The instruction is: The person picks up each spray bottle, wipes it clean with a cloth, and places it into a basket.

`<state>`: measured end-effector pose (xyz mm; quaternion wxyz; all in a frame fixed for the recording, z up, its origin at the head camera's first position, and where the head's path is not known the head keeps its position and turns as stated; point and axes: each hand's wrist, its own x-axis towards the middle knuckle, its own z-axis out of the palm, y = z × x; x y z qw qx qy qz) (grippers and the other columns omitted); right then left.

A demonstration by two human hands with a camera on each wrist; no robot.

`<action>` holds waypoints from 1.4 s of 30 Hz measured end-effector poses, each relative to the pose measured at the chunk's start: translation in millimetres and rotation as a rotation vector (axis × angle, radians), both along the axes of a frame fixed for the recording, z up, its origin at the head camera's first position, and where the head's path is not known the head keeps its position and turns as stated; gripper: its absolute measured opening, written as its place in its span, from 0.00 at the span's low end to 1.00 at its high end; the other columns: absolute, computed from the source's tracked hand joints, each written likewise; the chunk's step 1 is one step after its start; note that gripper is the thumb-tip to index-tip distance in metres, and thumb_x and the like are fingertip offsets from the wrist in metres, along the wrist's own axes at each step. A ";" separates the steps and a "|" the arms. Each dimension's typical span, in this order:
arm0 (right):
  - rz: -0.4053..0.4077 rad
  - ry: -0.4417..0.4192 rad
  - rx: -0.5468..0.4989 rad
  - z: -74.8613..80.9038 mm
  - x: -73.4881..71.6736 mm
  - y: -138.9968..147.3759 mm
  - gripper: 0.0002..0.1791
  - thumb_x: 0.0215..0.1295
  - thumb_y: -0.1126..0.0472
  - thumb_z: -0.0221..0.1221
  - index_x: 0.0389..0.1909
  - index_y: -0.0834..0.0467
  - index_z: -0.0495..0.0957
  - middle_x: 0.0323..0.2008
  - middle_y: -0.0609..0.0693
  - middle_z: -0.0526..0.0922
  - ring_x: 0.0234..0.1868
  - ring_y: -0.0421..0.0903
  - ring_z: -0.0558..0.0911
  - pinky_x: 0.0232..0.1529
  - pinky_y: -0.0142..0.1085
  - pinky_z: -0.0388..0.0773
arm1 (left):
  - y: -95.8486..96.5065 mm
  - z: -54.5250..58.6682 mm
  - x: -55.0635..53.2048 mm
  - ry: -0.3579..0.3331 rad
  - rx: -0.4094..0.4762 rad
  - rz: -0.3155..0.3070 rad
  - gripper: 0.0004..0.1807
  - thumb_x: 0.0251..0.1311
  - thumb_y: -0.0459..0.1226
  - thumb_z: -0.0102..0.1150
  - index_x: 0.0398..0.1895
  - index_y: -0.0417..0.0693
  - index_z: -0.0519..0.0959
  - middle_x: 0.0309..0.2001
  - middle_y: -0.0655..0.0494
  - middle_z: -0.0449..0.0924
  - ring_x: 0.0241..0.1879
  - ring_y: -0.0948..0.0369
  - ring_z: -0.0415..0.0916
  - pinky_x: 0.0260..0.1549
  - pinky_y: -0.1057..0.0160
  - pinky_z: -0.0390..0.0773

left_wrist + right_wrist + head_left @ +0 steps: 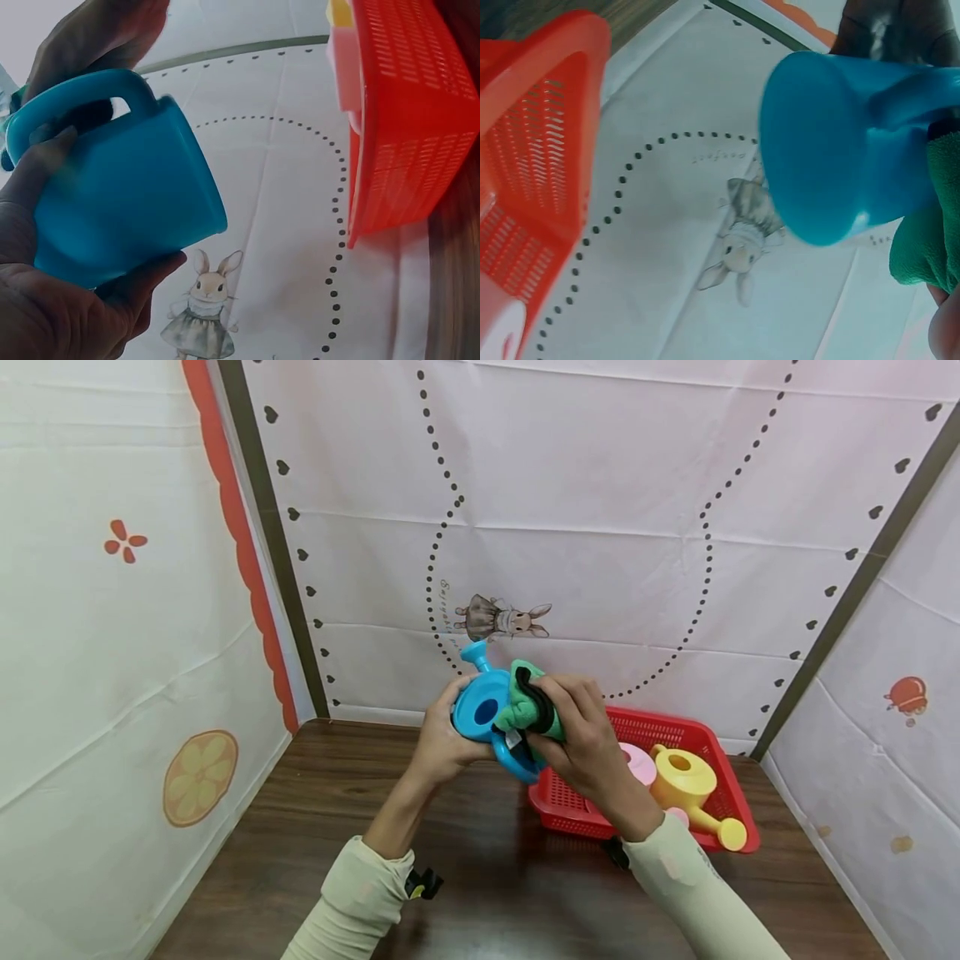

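Note:
My left hand [442,739] grips a blue toy watering can [467,708] by its body, held up over the table. The top opening faces up in the head view, and the spout with its round head points away. In the left wrist view, fingers and thumb wrap the can [127,195], and its looped handle shows along the top. My right hand [581,735] holds a bunched green cloth [517,717] with a black edge against the can's top, on the handle side. The right wrist view shows the can's smooth base [810,150] and part of the green cloth [949,199].
A red plastic basket [660,720] with perforated walls stands to the right on the brown wooden table [345,777]. It holds a yellow watering can [684,781] and a pink one [637,764]. Printed white sheets [585,460] enclose the table at the back and sides.

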<state>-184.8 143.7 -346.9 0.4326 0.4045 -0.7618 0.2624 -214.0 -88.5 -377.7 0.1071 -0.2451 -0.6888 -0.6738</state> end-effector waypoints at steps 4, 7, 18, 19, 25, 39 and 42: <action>0.007 0.043 0.011 5.2 1.0 -5.8 0.30 0.87 0.45 0.59 0.71 0.66 0.76 0.62 0.65 0.82 0.63 0.63 0.76 0.63 0.54 0.81 | 3.9 -1.5 0.4 -0.016 0.015 -0.008 0.58 0.42 0.20 0.85 0.82 0.40 0.69 0.74 0.36 0.77 0.70 0.44 0.75 0.70 0.48 0.78; 0.005 0.022 0.002 5.8 1.3 -6.8 0.27 0.81 0.56 0.66 0.71 0.66 0.76 0.62 0.65 0.81 0.63 0.62 0.77 0.63 0.54 0.82 | 5.4 -2.4 0.4 -0.042 0.023 -0.023 0.58 0.43 0.20 0.84 0.82 0.40 0.67 0.75 0.36 0.73 0.71 0.44 0.73 0.71 0.45 0.78; -0.041 -0.122 -0.030 -9.9 0.8 8.0 0.34 0.66 0.68 0.74 0.73 0.63 0.77 0.64 0.64 0.80 0.65 0.61 0.76 0.61 0.55 0.84 | -0.1 -4.3 -2.5 -0.044 0.035 -0.012 0.57 0.50 0.24 0.80 0.84 0.35 0.60 0.82 0.34 0.64 0.78 0.39 0.66 0.78 0.38 0.68; -0.051 -0.140 -0.035 -12.4 0.6 10.4 0.34 0.66 0.68 0.74 0.73 0.63 0.77 0.64 0.63 0.80 0.66 0.61 0.76 0.60 0.55 0.84 | -1.6 -3.5 -2.8 -0.041 0.033 -0.008 0.57 0.50 0.25 0.81 0.84 0.36 0.60 0.82 0.34 0.64 0.78 0.39 0.66 0.78 0.37 0.69; -0.074 -0.202 -0.055 -23.2 -1.7 21.2 0.32 0.68 0.69 0.72 0.72 0.63 0.77 0.65 0.64 0.80 0.66 0.61 0.75 0.61 0.57 0.82 | -9.2 -0.7 -3.4 -0.037 0.043 -0.001 0.64 0.50 0.46 0.93 0.85 0.45 0.59 0.80 0.39 0.66 0.77 0.41 0.69 0.75 0.32 0.76; -0.061 -0.204 -0.042 -22.2 -3.7 25.7 0.31 0.68 0.68 0.71 0.71 0.64 0.78 0.64 0.65 0.81 0.63 0.61 0.76 0.58 0.57 0.81 | -15.9 1.2 -6.1 0.008 -0.073 -0.081 0.65 0.54 0.44 0.87 0.92 0.53 0.56 0.87 0.38 0.52 0.81 0.36 0.60 0.76 0.29 0.70; -0.067 -0.218 -0.037 -19.7 -3.8 26.3 0.31 0.68 0.68 0.71 0.72 0.63 0.78 0.64 0.65 0.81 0.64 0.61 0.76 0.59 0.58 0.82 | -17.9 1.3 -5.0 -0.001 -0.135 -0.107 0.66 0.49 0.34 0.80 0.93 0.52 0.53 0.85 0.35 0.49 0.79 0.35 0.58 0.74 0.28 0.69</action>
